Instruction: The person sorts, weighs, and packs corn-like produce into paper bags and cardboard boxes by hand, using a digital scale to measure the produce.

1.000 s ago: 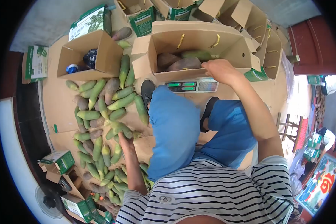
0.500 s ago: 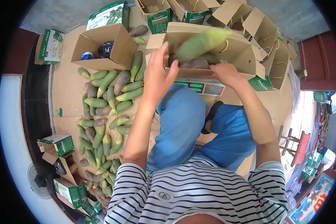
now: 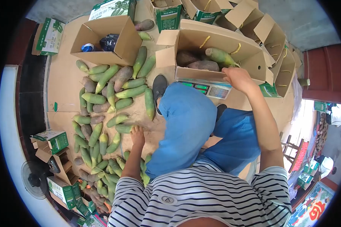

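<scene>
My left hand [image 3: 138, 137] is down at the floor, its fingers curled over the right end of a green radish [image 3: 124, 128] that lies beside the others. My right hand [image 3: 239, 78] grips the near wall of an open cardboard box [image 3: 201, 74]. Inside that box are a green radish [image 3: 220, 56] with a pale yellow-green end and a few dark purplish radishes [image 3: 203, 66]. Under the box, a scale [image 3: 210, 90] shows green lit displays. One more green radish [image 3: 149, 104] lies apart near my shoe [image 3: 160, 89].
Many green and purplish radishes [image 3: 96, 134] cover the floor to my left. A cardboard box [image 3: 102, 32] with blue and dark items stands beyond them. Several open boxes [image 3: 276, 41] line the back right. A fan [image 3: 33, 179] and more boxes [image 3: 60, 191] are at the lower left.
My left hand has moved from the box down to the floor radishes. The green radish blurred in motion above the box is no longer in the air. My right hand stays on the box wall.
</scene>
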The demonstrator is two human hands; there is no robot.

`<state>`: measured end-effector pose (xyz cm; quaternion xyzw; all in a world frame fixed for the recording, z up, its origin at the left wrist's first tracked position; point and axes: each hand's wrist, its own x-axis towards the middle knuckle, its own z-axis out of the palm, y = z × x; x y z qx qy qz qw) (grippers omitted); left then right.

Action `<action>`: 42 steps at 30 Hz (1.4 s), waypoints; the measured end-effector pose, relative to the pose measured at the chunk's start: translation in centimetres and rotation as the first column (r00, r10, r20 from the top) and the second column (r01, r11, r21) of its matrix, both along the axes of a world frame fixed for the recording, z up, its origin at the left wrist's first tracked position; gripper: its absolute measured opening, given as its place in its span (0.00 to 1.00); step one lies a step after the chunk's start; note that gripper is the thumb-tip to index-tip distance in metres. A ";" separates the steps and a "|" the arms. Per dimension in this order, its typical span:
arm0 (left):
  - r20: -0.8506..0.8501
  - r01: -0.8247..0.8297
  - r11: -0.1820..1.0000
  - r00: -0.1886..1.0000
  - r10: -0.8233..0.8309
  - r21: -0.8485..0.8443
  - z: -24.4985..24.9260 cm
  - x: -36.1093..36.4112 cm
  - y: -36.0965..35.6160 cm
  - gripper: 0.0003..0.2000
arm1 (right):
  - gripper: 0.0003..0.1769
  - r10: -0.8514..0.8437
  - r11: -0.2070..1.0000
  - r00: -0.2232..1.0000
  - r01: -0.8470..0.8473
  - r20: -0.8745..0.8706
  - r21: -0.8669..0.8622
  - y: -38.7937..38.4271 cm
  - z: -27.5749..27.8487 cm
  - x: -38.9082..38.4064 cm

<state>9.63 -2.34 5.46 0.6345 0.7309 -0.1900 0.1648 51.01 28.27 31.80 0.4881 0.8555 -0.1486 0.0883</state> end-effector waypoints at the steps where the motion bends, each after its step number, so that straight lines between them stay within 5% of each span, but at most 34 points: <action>1: -0.049 0.024 0.999 0.999 -0.022 0.045 -0.8 -0.5 -0.5 0.21 | 0.08 0.007 1.000 1.000 -0.007 0.006 -0.002 0.0 0.0 -0.1; 3: -0.151 0.085 0.987 0.986 -0.064 0.139 -1.7 -1.7 -0.3 0.20 | 0.09 0.013 1.000 1.000 -0.013 0.016 0.002 0.1 0.1 0.0; 10: -0.116 -0.008 0.949 0.993 -0.031 -0.316 -1.8 -4.3 4.0 0.20 | 0.09 0.001 1.000 1.000 -0.001 -0.023 -0.012 0.1 0.3 -0.1; 15: 0.049 0.031 0.980 0.999 -0.022 -0.197 -0.7 -3.1 3.8 0.25 | 0.08 0.029 1.000 0.998 -0.029 -0.061 -0.003 0.2 -0.4 0.5; 18: 0.283 -0.099 0.994 0.956 0.080 0.055 1.5 -0.3 2.4 0.27 | 0.06 0.015 1.000 0.998 -0.016 -0.057 -0.013 0.2 -0.6 0.5; 20: 0.441 -0.327 0.936 0.865 0.240 0.132 3.2 1.8 1.7 0.28 | 0.06 0.013 1.000 0.995 -0.012 -0.100 0.006 0.2 -0.8 0.6; 23: 0.633 -0.558 0.828 0.658 0.408 0.046 4.9 2.9 1.8 0.26 | 0.05 0.010 1.000 0.993 -0.008 -0.119 0.017 0.1 -0.8 0.7; 26: 0.653 -0.546 0.765 0.723 0.225 0.340 12.6 5.2 6.2 0.25 | 0.05 0.011 0.999 0.991 -0.006 -0.130 0.040 -0.2 -1.0 0.9; 28: 0.747 -0.574 0.674 0.663 0.049 0.465 17.7 5.2 9.2 0.25 | 0.05 0.003 0.999 0.993 0.002 -0.122 0.036 -0.4 -0.9 0.8; 30: 0.874 -0.737 0.490 0.468 -0.128 0.466 25.4 8.1 13.3 0.24 | 0.05 -0.009 1.000 0.996 0.010 -0.093 0.008 -0.4 -0.5 0.7; 34: 0.695 -0.630 0.330 0.511 -0.505 0.703 33.0 11.5 19.4 0.30 | 0.06 -0.036 0.999 0.996 0.037 -0.084 0.005 -0.4 -0.8 0.7; 36: 0.639 -0.612 0.326 0.401 -0.656 0.720 34.8 14.3 22.6 0.33 | 0.06 -0.123 0.990 0.990 0.118 -0.061 -0.074 -0.3 -1.0 0.4; 38: 0.774 -0.549 0.553 0.358 -0.522 0.627 33.3 15.8 24.5 0.33 | 0.07 -0.078 0.997 0.995 0.077 -0.064 -0.028 -0.3 -1.2 0.7; 40: 0.920 -0.665 0.653 0.144 -0.365 0.363 30.6 16.8 24.5 0.31 | 0.07 -0.032 0.999 0.997 0.032 -0.074 -0.007 -0.4 -1.2 0.8; 42: 0.810 -0.588 0.564 0.492 -0.320 0.580 25.6 14.4 23.3 0.26 | 0.07 -0.002 1.000 0.996 0.003 -0.086 0.012 -0.4 -0.8 0.8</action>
